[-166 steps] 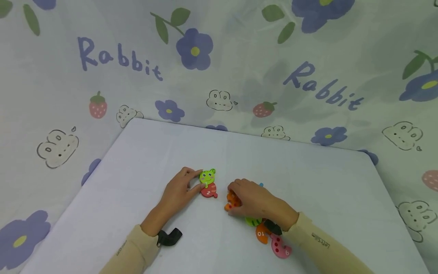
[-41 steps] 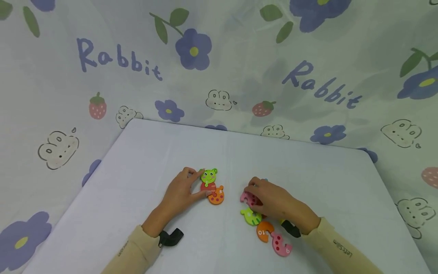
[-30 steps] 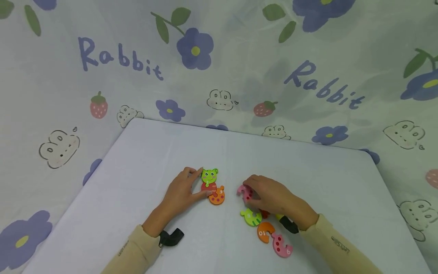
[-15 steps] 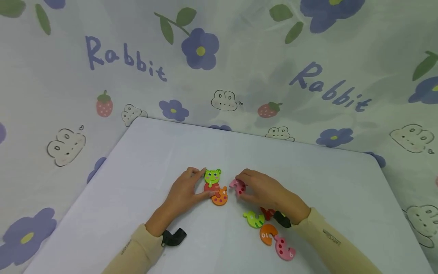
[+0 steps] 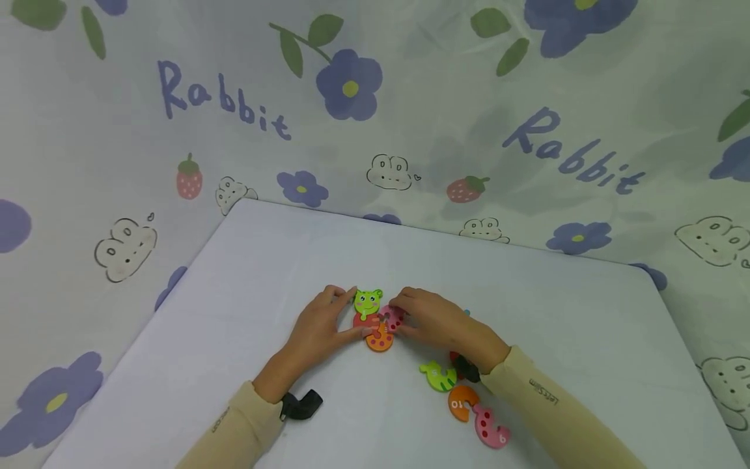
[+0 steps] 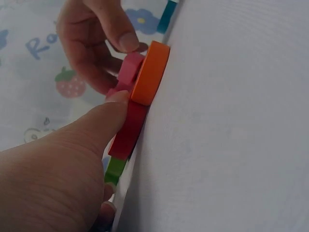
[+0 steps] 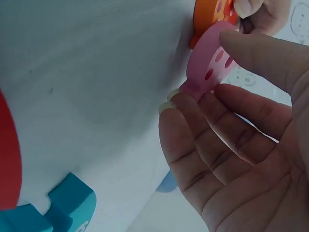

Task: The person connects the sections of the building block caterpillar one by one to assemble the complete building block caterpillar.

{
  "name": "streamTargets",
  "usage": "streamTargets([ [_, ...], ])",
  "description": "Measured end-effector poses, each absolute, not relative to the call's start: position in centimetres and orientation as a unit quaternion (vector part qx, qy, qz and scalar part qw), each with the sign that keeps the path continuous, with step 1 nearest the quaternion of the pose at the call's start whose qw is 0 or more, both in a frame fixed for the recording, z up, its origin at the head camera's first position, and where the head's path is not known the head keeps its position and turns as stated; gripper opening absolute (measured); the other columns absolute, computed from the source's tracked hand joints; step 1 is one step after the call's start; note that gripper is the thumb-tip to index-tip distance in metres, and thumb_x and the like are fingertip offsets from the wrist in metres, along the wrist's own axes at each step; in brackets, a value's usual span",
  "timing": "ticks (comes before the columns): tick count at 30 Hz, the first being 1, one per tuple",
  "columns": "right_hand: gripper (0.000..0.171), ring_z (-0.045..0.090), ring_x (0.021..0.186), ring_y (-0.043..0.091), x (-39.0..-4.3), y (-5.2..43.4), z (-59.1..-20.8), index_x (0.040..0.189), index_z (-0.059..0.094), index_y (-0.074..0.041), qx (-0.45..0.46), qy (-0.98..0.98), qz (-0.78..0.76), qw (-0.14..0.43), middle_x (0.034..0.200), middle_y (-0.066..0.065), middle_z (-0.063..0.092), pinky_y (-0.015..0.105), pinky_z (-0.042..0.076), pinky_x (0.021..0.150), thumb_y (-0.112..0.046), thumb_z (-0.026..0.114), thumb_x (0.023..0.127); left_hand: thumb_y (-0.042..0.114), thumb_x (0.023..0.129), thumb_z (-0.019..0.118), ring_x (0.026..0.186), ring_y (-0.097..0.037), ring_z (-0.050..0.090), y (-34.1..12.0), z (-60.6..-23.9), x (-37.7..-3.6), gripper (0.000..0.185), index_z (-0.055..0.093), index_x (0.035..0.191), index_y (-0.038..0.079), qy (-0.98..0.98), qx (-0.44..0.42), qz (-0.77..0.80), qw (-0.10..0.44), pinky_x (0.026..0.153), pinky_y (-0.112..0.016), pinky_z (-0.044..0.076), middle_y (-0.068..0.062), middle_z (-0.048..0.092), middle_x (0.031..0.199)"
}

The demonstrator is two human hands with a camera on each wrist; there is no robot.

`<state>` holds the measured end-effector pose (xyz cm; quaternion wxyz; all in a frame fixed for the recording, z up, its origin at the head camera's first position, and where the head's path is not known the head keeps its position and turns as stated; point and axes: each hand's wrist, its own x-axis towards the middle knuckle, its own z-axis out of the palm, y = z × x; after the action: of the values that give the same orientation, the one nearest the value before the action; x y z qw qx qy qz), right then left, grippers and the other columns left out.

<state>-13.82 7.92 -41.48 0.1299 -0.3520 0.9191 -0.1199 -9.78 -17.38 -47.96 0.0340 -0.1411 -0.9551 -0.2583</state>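
On the white table (image 5: 234, 273), the left hand (image 5: 319, 326) rests at the left of a short chain of flat puzzle pieces: its thumb presses the edge of the red piece (image 6: 126, 130) and a fingertip touches the top of the green frog-head piece (image 5: 368, 301), so it steadies the chain with lightly bent fingers rather than wrapping round it. Below the red piece sits the orange dotted piece (image 5: 379, 339), joined on and lying flat. Just right of it, the right hand (image 5: 436, 322) pinches the pink dotted piece (image 7: 208, 65) between thumb and fingertips, tilted up at the orange piece's edge and touching it; whether its tab is seated yet I cannot tell. This pink piece looks like thick wood or foam board: light, stiff, smooth-faced, unlikely to break, best held by its rim, away from the tab, so the joint stays free. Further right and nearer the person lie loose pieces: a green one (image 5: 438, 376), an orange one marked 10 (image 5: 463, 402), a pink one (image 5: 491, 428), with a red one mostly hidden under the right wrist. A teal piece (image 7: 63, 208) shows in the right wrist view
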Motion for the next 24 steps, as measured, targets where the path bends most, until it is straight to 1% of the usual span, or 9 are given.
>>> streamTargets([
  [8, 0.050, 0.061, 0.116, 0.017, -13.90, 7.86, -41.67, 0.136, 0.067, -0.015, -0.355, 0.912, -0.149, 0.145, 0.126, -0.001, 0.066, 0.039, 0.050, 0.103, -0.038, 0.081, 0.093, 0.059, 0.083, 0.083, 0.109, -0.024, 0.058, -17.38, -47.79, -9.91, 0.093, 0.051, 0.155, 0.009, -0.954, -0.143, -0.262, 0.033, 0.094, -0.041, 0.052, -0.008, 0.055, 0.128],
  [14, 0.051, 0.059, 0.113, 0.014, -13.82, 7.67, -41.51, 0.135, 0.068, -0.018, -0.349, 0.911, -0.158, 0.151, 0.125, -0.004, 0.066, 0.038, 0.050, 0.103, -0.044, 0.080, 0.093, 0.058, 0.084, 0.084, 0.106, -0.023, 0.057, -17.43, -47.69, -9.94, 0.093, 0.051, 0.155, 0.009, -0.952, -0.145, -0.266, 0.034, 0.092, -0.040, 0.051, -0.008, 0.054, 0.127],
  [19, 0.051, 0.060, 0.119, 0.017, -13.76, 7.51, -41.42, 0.136, 0.067, -0.018, -0.329, 0.917, -0.158, 0.162, 0.128, -0.002, 0.066, 0.041, 0.049, 0.105, -0.042, 0.080, 0.093, 0.058, 0.084, 0.084, 0.107, -0.023, 0.057, -17.34, -47.59, -9.98, 0.092, 0.051, 0.155, 0.009, -0.953, -0.140, -0.265, 0.028, 0.094, -0.040, 0.052, -0.008, 0.054, 0.127],
  [24, 0.053, 0.059, 0.123, 0.020, -13.91, 7.71, -41.48, 0.136, 0.067, -0.017, -0.314, 0.924, -0.149, 0.158, 0.130, -0.001, 0.065, 0.043, 0.048, 0.106, -0.041, 0.082, 0.092, 0.059, 0.084, 0.083, 0.105, -0.022, 0.057, -17.34, -47.41, -10.05, 0.092, 0.051, 0.155, 0.009, -0.954, -0.141, -0.261, 0.026, 0.092, -0.039, 0.052, -0.009, 0.055, 0.127],
])
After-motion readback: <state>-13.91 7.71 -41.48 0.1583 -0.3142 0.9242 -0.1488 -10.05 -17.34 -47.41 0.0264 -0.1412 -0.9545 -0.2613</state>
